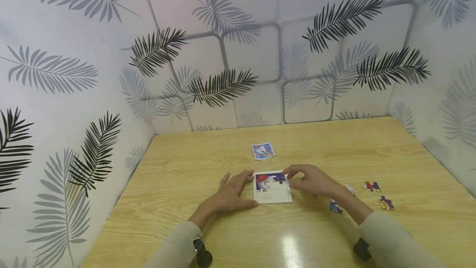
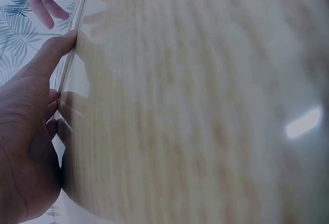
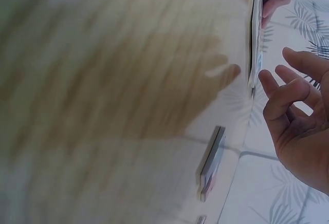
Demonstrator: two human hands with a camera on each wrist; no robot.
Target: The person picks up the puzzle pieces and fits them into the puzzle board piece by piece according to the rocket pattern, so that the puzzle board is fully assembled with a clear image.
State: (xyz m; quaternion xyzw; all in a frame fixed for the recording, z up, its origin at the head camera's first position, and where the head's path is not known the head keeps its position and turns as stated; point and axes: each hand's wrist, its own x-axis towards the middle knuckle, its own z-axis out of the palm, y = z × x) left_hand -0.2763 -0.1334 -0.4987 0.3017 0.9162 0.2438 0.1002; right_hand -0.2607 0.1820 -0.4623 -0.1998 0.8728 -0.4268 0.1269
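A white square puzzle tray (image 1: 273, 197) lies on the table with a partial picture (image 1: 269, 180) along its top and left, showing red, white and purple parts. My left hand (image 1: 232, 193) rests at the tray's left side, thumb near the lower corner and fingers spread by the upper one. In the left wrist view the thumb (image 2: 59, 49) touches the tray edge. Over the tray's upper right corner, my right hand (image 1: 314, 180) hovers with fingers bent. The right wrist view shows that hand (image 3: 303, 111) with nothing visible between thumb and fingers.
Loose jigsaw pieces lie to the right: a red and purple piece (image 1: 372, 186), a purple and orange piece (image 1: 386, 203), a blue piece (image 1: 336, 207) and a pale piece (image 1: 350, 189), partly behind my right forearm. A small picture card (image 1: 262, 151) lies beyond the tray.
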